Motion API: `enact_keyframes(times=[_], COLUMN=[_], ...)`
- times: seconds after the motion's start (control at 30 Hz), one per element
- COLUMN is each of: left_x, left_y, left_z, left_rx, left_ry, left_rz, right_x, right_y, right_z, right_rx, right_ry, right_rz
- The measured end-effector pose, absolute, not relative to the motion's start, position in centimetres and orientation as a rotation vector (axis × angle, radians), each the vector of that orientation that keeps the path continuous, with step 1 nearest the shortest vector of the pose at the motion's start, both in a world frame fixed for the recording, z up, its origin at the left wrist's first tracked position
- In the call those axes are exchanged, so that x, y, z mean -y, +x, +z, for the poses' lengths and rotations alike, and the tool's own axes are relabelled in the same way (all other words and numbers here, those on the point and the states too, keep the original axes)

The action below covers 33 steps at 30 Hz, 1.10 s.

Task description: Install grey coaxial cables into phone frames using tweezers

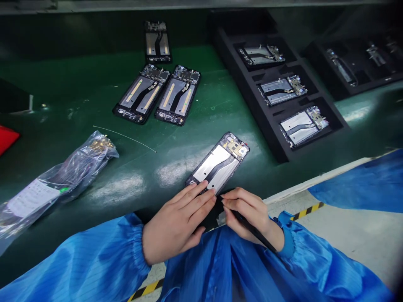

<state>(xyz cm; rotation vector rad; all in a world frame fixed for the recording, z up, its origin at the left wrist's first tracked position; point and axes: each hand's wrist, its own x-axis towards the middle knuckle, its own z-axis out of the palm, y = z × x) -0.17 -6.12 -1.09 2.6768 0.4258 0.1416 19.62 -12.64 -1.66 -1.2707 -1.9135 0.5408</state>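
On the green bench in front of me lies an opened phone (pixel 217 163), its metal frame, dark ribbon cable and circuit board exposed. My left hand (pixel 181 218) rests with stretched fingers across the phone's lower end and covers that part. Close beside the phone's near corner, my right hand (pixel 248 212) is closed around a slim black pen-shaped tool (pixel 253 230). The tool's tip is hidden by the fingers, so I cannot tell whether it touches the phone.
Three similar opened phones (pixel 178 94) lie at the back left. A black foam tray (pixel 261 117) at the right holds three more, with another dark tray (pixel 343 79) beyond. A thin pale cable (pixel 126 136) and a clear bag of cables (pixel 78 167) lie to the left.
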Motion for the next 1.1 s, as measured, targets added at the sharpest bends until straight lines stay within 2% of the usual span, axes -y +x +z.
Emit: enact_keyframes(times=[0.3, 0.63, 0.9, 1.0, 1.1], left_x=[6.0, 5.9, 5.1, 3.8, 1.4], left_y=[-0.1, -0.1, 3.5, 4.2, 3.9], left_z=[-0.9, -0.6, -1.4, -1.6, -1.1], left_rx=[-0.431, -0.417, -0.894, -0.889, -0.792], left_ry=[2.763, 2.84, 2.781, 2.887, 2.901], left_rz=[0.115, 0.13, 0.389, 0.397, 0.426], right_x=[11.5, 8.6, 8.8, 9.3, 9.9], right_y=[20.9, 26.2, 25.6, 25.9, 27.2], right_z=[-1.0, -1.5, -2.1, -1.4, -0.3], right_rx=[1.825, 1.572, 1.639, 1.668, 1.742], right_ry=[-1.307, -1.52, -1.354, -1.316, -1.303], right_rz=[0.68, 0.613, 0.679, 0.595, 0.33])
